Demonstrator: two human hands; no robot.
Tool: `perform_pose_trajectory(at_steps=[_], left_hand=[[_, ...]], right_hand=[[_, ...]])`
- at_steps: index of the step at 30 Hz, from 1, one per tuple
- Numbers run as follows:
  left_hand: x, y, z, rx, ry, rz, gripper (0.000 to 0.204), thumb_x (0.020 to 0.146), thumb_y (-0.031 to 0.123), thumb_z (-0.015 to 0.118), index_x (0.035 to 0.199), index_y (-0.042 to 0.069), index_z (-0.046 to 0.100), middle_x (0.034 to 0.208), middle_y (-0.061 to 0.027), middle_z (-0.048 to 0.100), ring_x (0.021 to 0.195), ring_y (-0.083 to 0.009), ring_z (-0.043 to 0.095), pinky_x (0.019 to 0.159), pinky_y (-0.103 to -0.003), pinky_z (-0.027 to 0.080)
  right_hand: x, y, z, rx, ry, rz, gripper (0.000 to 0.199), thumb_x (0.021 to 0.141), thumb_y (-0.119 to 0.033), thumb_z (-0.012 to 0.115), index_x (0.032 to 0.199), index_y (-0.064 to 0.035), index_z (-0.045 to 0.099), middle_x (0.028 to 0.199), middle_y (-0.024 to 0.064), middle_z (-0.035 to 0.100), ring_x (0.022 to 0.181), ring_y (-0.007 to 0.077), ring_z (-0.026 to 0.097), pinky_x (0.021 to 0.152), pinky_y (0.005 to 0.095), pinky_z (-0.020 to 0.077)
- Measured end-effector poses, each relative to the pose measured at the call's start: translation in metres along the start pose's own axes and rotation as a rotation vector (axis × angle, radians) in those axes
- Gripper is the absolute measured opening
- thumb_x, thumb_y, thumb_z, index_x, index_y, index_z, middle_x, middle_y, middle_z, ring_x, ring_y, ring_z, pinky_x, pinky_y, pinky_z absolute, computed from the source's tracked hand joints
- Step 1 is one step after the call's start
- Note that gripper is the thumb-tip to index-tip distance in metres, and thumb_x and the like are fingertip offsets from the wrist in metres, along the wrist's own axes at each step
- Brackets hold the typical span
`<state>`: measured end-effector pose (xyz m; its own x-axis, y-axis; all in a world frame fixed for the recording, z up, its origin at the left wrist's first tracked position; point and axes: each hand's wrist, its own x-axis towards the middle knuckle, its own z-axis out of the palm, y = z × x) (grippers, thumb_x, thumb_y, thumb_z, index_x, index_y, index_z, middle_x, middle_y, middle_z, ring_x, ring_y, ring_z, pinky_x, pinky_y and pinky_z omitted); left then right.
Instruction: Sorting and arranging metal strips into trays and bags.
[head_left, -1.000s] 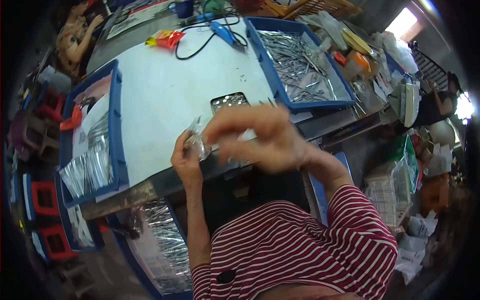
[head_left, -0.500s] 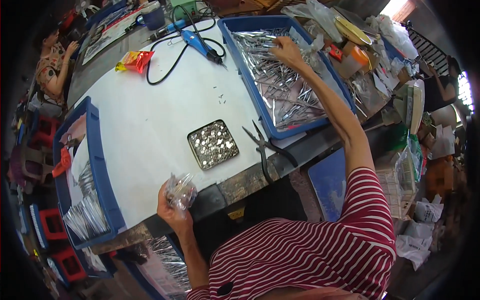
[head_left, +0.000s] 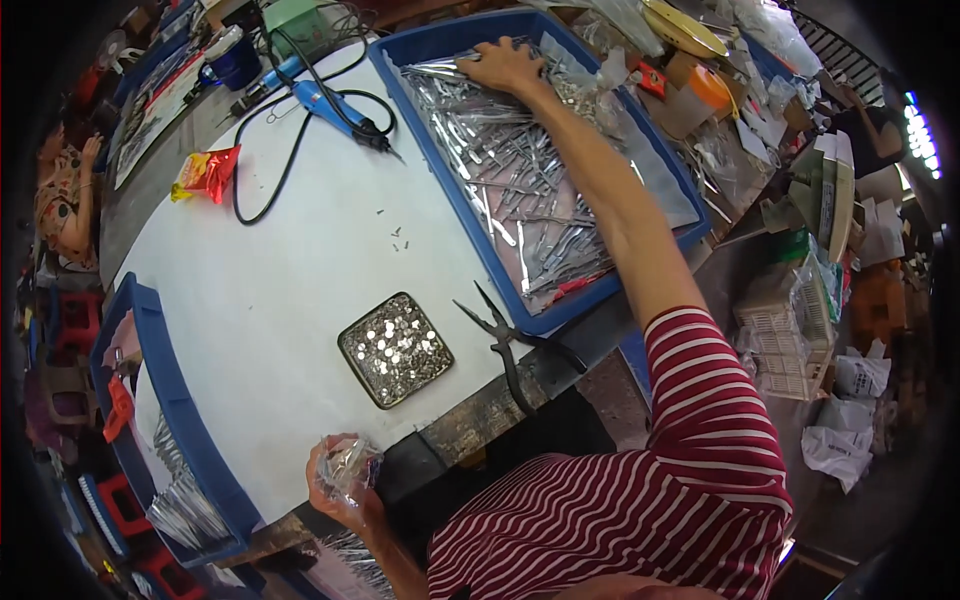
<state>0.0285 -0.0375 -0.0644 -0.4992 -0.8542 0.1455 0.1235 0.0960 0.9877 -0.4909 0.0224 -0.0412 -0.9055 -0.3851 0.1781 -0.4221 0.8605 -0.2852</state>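
My left hand is closed around a crumpled clear plastic bag at the table's near edge; what the bag contains is hard to make out. Far forward, my right hand reaches into a large blue tray, fingers spread over slender silver metal pieces that lie jumbled in it. Between the hands, a square tin full of small shiny metal bits sits on the white table surface. Black-handled pliers lie with jaws apart beside the tin, near the edge.
A blue bin with stacked silver strips stands at the left. A blue corded rotary tool, a red-yellow packet and a dark blue mug lie farther back. Clutter and bags crowd the right; another person sits far left.
My right hand has moved farther and leftward in the tray, its fingers now spreading. The left hand still grips the bag. The whole view has shifted with my head.
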Motion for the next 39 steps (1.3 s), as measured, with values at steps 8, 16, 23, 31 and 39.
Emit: perform_pose_trajectory(at_steps=[8,16,23,31,39], left_hand=[[-0.002,-0.004,-0.004,0.033,0.014,0.002,0.041,0.071,0.020,0.060,0.101,-0.005,0.048,0.086,-0.0124,0.056,0.076,-0.0182,0.054,0.067,-0.028,0.046],[-0.005,0.001,-0.002,-0.155,-0.084,-0.013,0.046,0.075,0.020,0.059,0.109,-0.005,0.042,0.107,-0.0154,0.049,0.092,-0.0227,0.052,0.074,-0.033,0.046],[-0.003,-0.005,-0.010,-0.131,-0.121,0.062,0.046,0.075,0.019,0.060,0.109,-0.006,0.043,0.108,-0.0162,0.049,0.093,-0.0240,0.052,0.075,-0.034,0.047],[-0.003,-0.005,-0.008,-0.176,-0.113,0.035,0.045,0.074,0.017,0.060,0.109,-0.006,0.043,0.107,-0.0162,0.049,0.092,-0.0231,0.053,0.073,-0.033,0.047],[-0.004,-0.006,-0.011,-0.252,-0.126,-0.005,0.044,0.071,0.005,0.059,0.110,-0.007,0.042,0.106,-0.0148,0.050,0.089,-0.0222,0.054,0.079,-0.033,0.045]], right_hand=[[-0.035,-0.020,-0.001,0.020,0.009,-0.124,0.053,0.066,-0.042,0.048,0.111,-0.0139,0.051,0.122,0.0145,0.033,0.111,0.0417,0.029,0.087,0.0588,0.0234],[-0.067,-0.001,-0.008,0.031,-0.033,-0.354,0.044,0.072,-0.034,0.046,0.110,-0.0111,0.048,0.111,0.0163,0.041,0.103,0.0340,0.041,0.084,0.0468,0.0337],[-0.120,0.057,-0.092,0.203,0.577,-0.427,0.020,0.066,-0.018,0.050,0.081,-0.0040,0.054,0.087,0.0164,0.053,0.082,0.0303,0.051,0.071,0.0372,0.0426],[-0.101,0.131,-0.086,0.316,0.340,0.039,0.038,0.061,-0.019,0.056,0.094,-0.0008,0.056,0.085,0.0143,0.058,0.080,0.0242,0.055,0.072,0.0323,0.0427],[-0.096,0.103,-0.072,0.112,0.267,0.113,0.051,0.058,-0.039,0.063,0.091,-0.0010,0.056,0.088,0.0179,0.058,0.084,0.0306,0.055,0.074,0.0368,0.0412]])
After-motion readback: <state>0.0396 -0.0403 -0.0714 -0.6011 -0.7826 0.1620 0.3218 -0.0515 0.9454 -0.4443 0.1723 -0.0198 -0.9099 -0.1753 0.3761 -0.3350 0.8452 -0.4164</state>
